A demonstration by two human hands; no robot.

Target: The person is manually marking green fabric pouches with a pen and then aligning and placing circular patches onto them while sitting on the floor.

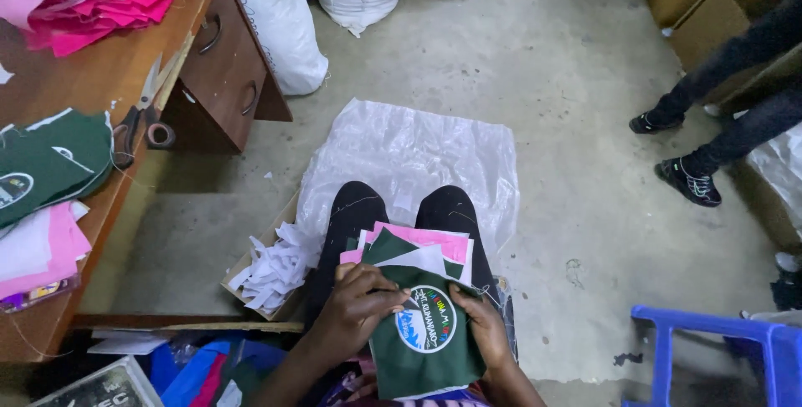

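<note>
While both hands, left hand (355,307) and right hand (484,328), grip a dark green fabric piece with a round badge (424,332) on the lap, pink and white cloth pieces (426,244) lie beyond, then a clear plastic sheet (409,152), white sacks (280,22) farthest.

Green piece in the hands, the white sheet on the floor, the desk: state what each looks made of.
Green piece: soft matte cloth, bending under both hands, round printed patch. White sheet: likely thin woven plastic, crinkled, faintly shiny. Desk: brown wood or veneer, smooth, with metal drawer pulls.
</note>
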